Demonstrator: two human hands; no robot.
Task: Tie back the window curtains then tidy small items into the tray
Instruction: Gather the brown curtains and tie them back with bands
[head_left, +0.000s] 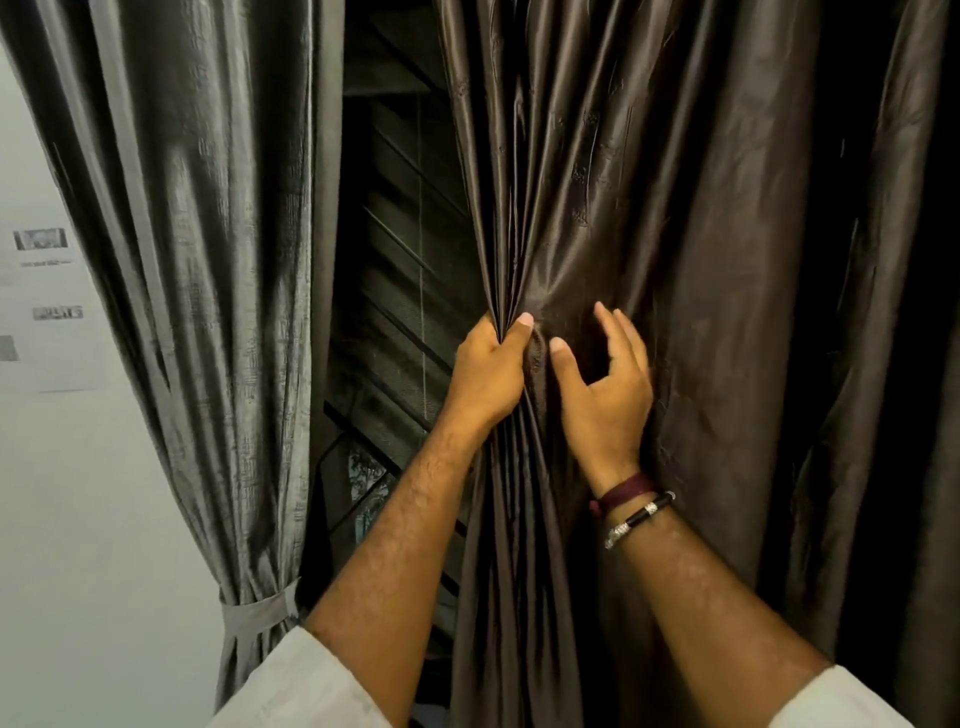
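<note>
Right curtain (649, 208) mid-gathering: left hand (488, 374) grips bunched folds, right hand (605, 384) open beside them (left curtain (208, 260) already tied); next likely needs a tie-band.

Both forearms are bare, with white sleeves pushed up near the elbows: the left sleeve (301, 686) and the right sleeve (852, 701). Just below the right hand (602, 395), a maroon thread band (621, 491) circles the wrist. Beside that thread, toward the elbow, sits a black bracelet (640, 518) with silver-coloured fittings.
</note>
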